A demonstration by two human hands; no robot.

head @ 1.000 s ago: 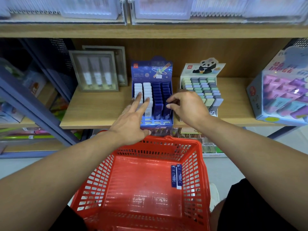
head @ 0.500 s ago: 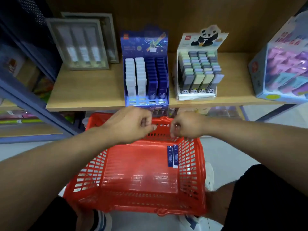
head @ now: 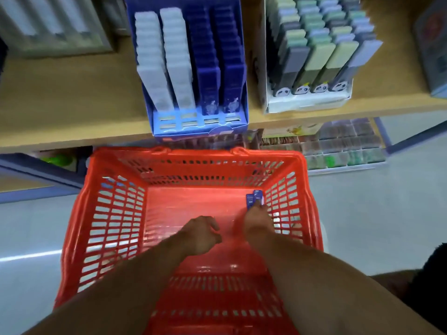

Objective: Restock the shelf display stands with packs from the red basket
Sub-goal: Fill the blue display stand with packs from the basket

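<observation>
The red basket stands on the floor below the wooden shelf. Two dark blue packs lie side by side on its floor near the right wall. My right hand reaches down inside the basket, and its fingertips meet the near ends of those packs. My left hand hovers inside the basket to the left, fingers loosely curled, holding nothing. On the shelf the blue display stand holds two rows of white packs and two rows of dark blue packs.
A white panda display stand with green and grey packs sits right of the blue one. A grey framed box is at the far left. More goods lie on the lower shelf behind the basket.
Both hands dropped from the basket's far rim down into it. My right hand went to the two blue packs. The view tilted down and closer.
</observation>
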